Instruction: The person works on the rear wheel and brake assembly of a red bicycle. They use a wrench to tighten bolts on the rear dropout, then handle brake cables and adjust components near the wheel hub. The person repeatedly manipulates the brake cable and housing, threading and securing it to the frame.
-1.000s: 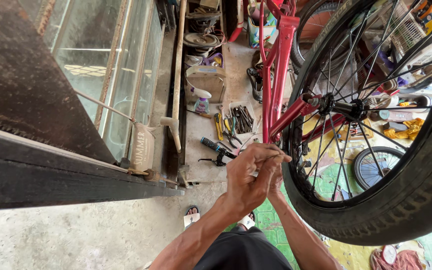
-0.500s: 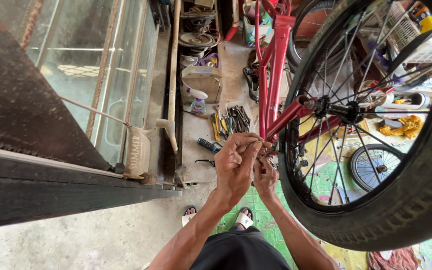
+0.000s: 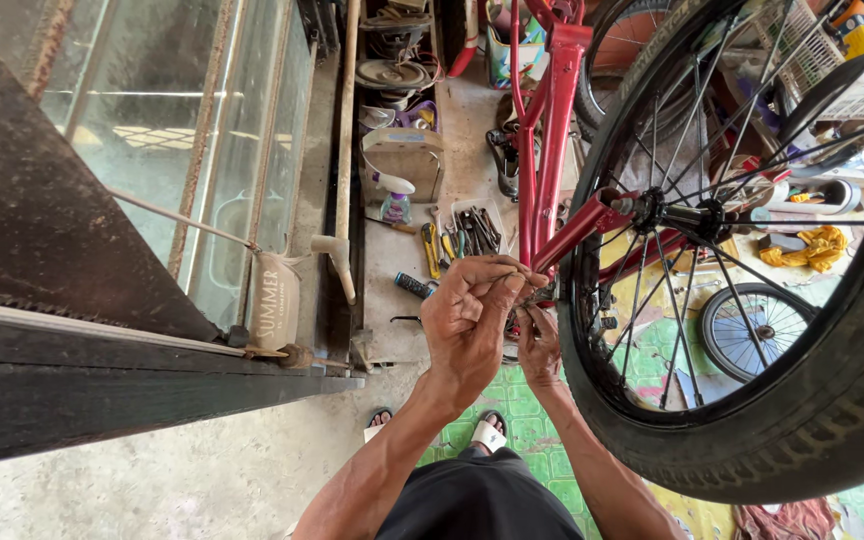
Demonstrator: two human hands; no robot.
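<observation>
Beside the red bicycle frame (image 3: 550, 150), which stands wheel-up so its underside is within reach, a person works with both hands close together near the point where the frame tubes meet the rear wheel (image 3: 752, 250). The left hand (image 3: 472, 320) is raised, fingers curled inward with thumb and fingertips pinched on a thin, dark bit of something that may be a wire or cable end; it is too small to name for certain. The right hand (image 3: 539, 345) sits just below and behind it, pressed close to the frame by the chain area, its fingers bent as if gripping a small part there, though what it holds is hidden by the left hand. Holding the hands this tight together suggests the piece between them is fiddly and needs steadying from both sides.

The big black tyre fills the right of the view, spokes fanning from the hub (image 3: 672, 212). On the concrete floor past the hands lies a spread of hand tools (image 3: 457, 240), laid out within arm's reach, with a spray bottle (image 3: 395, 200) and a cardboard box (image 3: 404, 158) near them. A glass-fronted cabinet (image 3: 182, 150) runs along the left. A smaller wheel (image 3: 747, 330) lies flat beyond the spokes, and the person's sandalled feet (image 3: 487, 432) stand on a green patterned mat (image 3: 532, 420).
</observation>
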